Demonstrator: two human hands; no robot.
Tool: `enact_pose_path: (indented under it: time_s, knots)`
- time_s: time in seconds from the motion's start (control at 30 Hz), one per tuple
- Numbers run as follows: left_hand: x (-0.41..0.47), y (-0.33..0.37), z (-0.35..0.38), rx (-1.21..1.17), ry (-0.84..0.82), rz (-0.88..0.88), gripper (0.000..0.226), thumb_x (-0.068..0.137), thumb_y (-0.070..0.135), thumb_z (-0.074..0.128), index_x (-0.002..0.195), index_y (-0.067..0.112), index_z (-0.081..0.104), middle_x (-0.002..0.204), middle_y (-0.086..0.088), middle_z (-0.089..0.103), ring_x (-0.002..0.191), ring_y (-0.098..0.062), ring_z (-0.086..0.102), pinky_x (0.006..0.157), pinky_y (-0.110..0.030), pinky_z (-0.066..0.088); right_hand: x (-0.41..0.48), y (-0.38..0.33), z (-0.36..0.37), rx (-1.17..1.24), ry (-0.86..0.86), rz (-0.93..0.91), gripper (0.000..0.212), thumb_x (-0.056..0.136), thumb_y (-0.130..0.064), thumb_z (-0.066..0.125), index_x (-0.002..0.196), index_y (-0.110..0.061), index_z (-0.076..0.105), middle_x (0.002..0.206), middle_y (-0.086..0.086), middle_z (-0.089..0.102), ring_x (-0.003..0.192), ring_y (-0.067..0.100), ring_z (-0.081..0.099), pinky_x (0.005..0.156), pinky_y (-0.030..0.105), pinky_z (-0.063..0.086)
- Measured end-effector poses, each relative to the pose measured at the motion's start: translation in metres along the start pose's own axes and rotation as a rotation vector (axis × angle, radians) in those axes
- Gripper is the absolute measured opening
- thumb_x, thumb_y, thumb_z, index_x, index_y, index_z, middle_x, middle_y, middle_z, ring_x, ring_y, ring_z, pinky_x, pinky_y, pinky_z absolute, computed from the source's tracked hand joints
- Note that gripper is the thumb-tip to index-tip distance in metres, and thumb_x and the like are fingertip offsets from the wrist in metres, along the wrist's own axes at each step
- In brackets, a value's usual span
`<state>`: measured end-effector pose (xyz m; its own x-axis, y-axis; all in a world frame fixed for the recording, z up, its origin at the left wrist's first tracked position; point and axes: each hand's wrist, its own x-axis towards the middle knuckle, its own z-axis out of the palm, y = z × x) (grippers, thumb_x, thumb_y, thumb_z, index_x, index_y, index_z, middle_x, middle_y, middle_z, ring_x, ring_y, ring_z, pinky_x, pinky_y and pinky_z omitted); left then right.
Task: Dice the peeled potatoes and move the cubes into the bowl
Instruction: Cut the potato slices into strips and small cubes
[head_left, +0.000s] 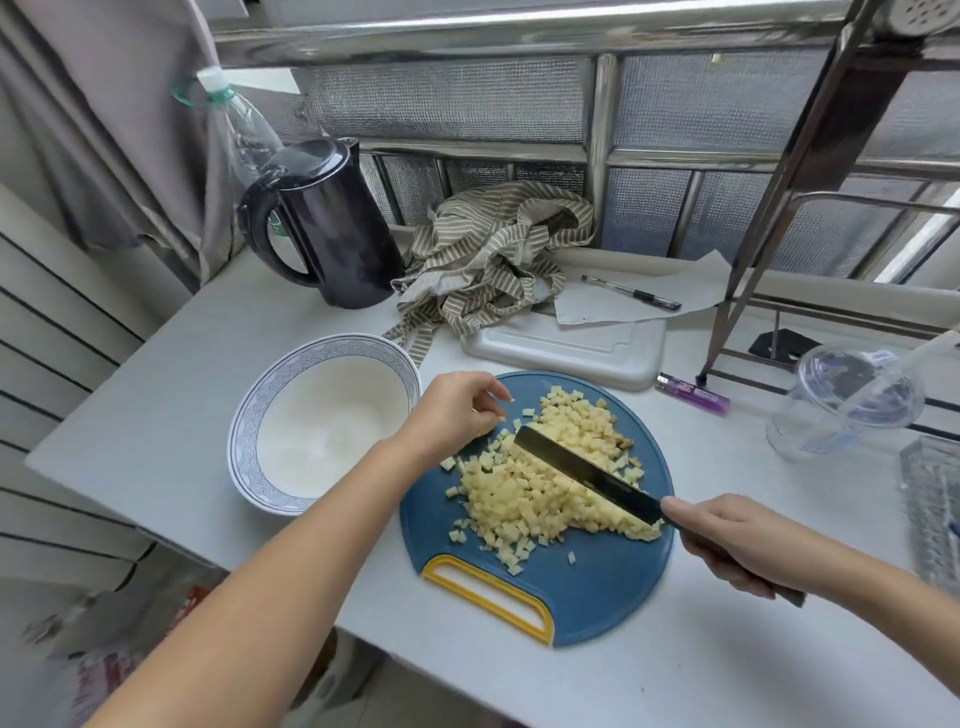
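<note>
Nearly done with the dicing, to judge by the potato cubes (540, 499) heaped across the middle of the round blue cutting board (597, 597), with no whole potato in sight. Gripping the knife (587, 475) in the right hand (727, 538), fingers wrapped round the handle and one digit reaching up to the heel of the blade, probably for control. Holding that blade low and slanted across the pile, edge down among the cubes (looks more like gathering or scraping than cutting, though hard to say for certain). Hovering the left hand (457, 410) over the board's far-left edge, fingers loosely curled and grasping nothing visible, just beside some stray cubes; likely poised to fence the heap in or steady a load on the blade. Parked just left of the board, the contact hidden behind the left forearm: the patterned bowl (244, 441), holding no cubes, set close presumably to keep the carry short. Pushed to the back of the white table (156, 415), away from the working space: a dark kettle (332, 234), a crumpled striped cloth (493, 249), a white tray (571, 351) under paper and a pen (631, 292), plus a purple lighter (693, 397) just beyond the board. Next, in all likelihood: sliding the blade under a portion and lifting it across, minding spills on the way to the bowl.
</note>
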<state>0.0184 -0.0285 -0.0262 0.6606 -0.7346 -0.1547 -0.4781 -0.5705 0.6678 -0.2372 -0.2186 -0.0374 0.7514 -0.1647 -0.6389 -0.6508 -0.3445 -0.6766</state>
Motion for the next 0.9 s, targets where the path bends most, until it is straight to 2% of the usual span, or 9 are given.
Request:
enact_pose_path:
  time_s: [0.1, 0.17, 0.23, 0.33, 0.4, 0.47, 0.63, 0.77, 0.9]
  knots:
    - [0.008, 0.001, -0.004, 0.065, 0.006, -0.047, 0.013, 0.076, 0.011, 0.079, 0.077, 0.014, 0.066, 0.078, 0.000, 0.069, 0.074, -0.015, 0.064, 0.061, -0.018, 0.046, 0.002, 0.002, 0.000, 0.072, -0.093, 0.026, 0.062, 0.085, -0.070, 0.039, 0.070, -0.010, 0.040, 0.053, 0.006, 0.033, 0.041, 0.018, 0.030, 0.042, 0.025, 0.025]
    - [0.014, 0.002, -0.006, 0.150, -0.023, -0.067, 0.019, 0.074, 0.021, 0.081, 0.072, 0.014, 0.064, 0.082, -0.002, 0.067, 0.079, -0.020, 0.062, 0.067, -0.027, 0.047, 0.003, 0.004, 0.002, 0.084, -0.132, 0.035, 0.062, 0.085, -0.071, 0.039, 0.070, -0.011, 0.040, 0.054, 0.005, 0.033, 0.041, 0.018, 0.030, 0.042, 0.025, 0.025]
    - [0.020, 0.000, -0.008, 0.254, -0.042, -0.062, 0.026, 0.075, 0.033, 0.081, 0.075, 0.014, 0.062, 0.093, -0.001, 0.061, 0.086, -0.018, 0.056, 0.070, -0.030, 0.043, 0.005, 0.003, 0.009, 0.095, -0.173, 0.036, 0.061, 0.084, -0.072, 0.039, 0.067, -0.013, 0.039, 0.054, 0.005, 0.032, 0.042, 0.018, 0.029, 0.041, 0.025, 0.025]
    - [0.028, -0.005, -0.008, 0.288, -0.078, -0.095, 0.042, 0.076, 0.044, 0.078, 0.105, 0.018, 0.061, 0.120, -0.001, 0.046, 0.109, -0.017, 0.048, 0.086, -0.025, 0.037, 0.011, -0.001, 0.024, 0.148, -0.242, 0.036, 0.057, 0.085, -0.070, 0.039, 0.065, -0.017, 0.039, 0.053, 0.003, 0.032, 0.041, 0.017, 0.028, 0.039, 0.024, 0.026]
    - [0.032, -0.007, -0.006, 0.358, -0.160, -0.164, 0.070, 0.075, 0.050, 0.076, 0.132, 0.020, 0.047, 0.137, -0.006, 0.037, 0.121, -0.023, 0.045, 0.096, -0.031, 0.038, 0.017, -0.005, 0.036, 0.168, -0.284, 0.029, 0.057, 0.086, -0.070, 0.039, 0.067, -0.017, 0.039, 0.052, 0.002, 0.032, 0.041, 0.016, 0.028, 0.039, 0.024, 0.026]
    - [0.037, -0.007, -0.003, 0.433, -0.219, -0.221, 0.087, 0.076, 0.054, 0.074, 0.143, 0.016, 0.035, 0.143, -0.011, 0.034, 0.125, -0.028, 0.045, 0.100, -0.036, 0.040, 0.023, -0.009, 0.047, 0.175, -0.321, 0.026, 0.058, 0.087, -0.070, 0.038, 0.070, -0.014, 0.039, 0.052, 0.002, 0.032, 0.041, 0.016, 0.027, 0.039, 0.023, 0.026]
    - [0.046, -0.012, 0.007, 0.502, -0.368, -0.264, 0.082, 0.079, 0.051, 0.073, 0.135, 0.005, 0.035, 0.132, -0.011, 0.050, 0.115, -0.026, 0.050, 0.080, -0.030, 0.039, 0.032, -0.008, 0.069, 0.165, -0.378, 0.032, 0.063, 0.090, -0.071, 0.034, 0.071, -0.011, 0.042, 0.054, 0.002, 0.034, 0.043, 0.016, 0.028, 0.041, 0.022, 0.029]
    - [0.043, -0.018, 0.011, 0.484, -0.335, -0.269, 0.084, 0.076, 0.038, 0.079, 0.139, 0.007, 0.033, 0.135, -0.015, 0.044, 0.116, -0.030, 0.050, 0.084, -0.033, 0.042, 0.035, -0.004, 0.078, 0.159, -0.371, 0.044, 0.061, 0.092, -0.071, 0.034, 0.064, -0.017, 0.041, 0.053, 0.003, 0.036, 0.044, 0.017, 0.029, 0.042, 0.025, 0.030]
    - [0.038, -0.020, 0.013, 0.431, -0.260, -0.210, 0.078, 0.077, 0.035, 0.078, 0.137, 0.007, 0.036, 0.130, -0.015, 0.049, 0.112, -0.027, 0.050, 0.078, -0.031, 0.041, 0.037, -0.006, 0.079, 0.152, -0.348, 0.062, 0.062, 0.091, -0.072, 0.035, 0.065, -0.016, 0.042, 0.053, 0.003, 0.036, 0.043, 0.017, 0.029, 0.043, 0.025, 0.030]
